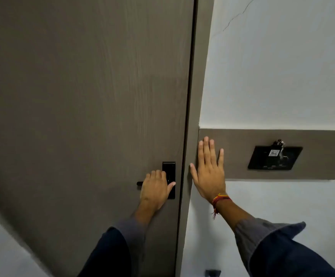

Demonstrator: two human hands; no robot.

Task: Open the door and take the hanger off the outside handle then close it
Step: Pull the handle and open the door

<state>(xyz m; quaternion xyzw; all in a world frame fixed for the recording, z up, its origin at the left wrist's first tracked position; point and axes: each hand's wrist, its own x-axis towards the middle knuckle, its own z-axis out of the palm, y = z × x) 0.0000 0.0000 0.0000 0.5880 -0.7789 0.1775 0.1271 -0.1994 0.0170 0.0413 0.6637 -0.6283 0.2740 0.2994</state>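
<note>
Grey-brown door (82, 96) shut | left hand (155, 189) fingers wrapping handle (139, 183) | right hand (209, 172) flat on wall panel (242, 154)

Dim, even light; soft focus, edges bowed.

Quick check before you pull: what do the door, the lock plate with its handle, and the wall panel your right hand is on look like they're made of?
Door: grey-brown wood-look laminate or veneer, matte; faint vertical grain.
Lock plate and handle: black, smooth, slightly glossy; metal or plastic, can't tell. The left hand covers most of the handle.
Wall panel under the right hand: the same matte grey-brown finish, set against white painted wall.
</note>
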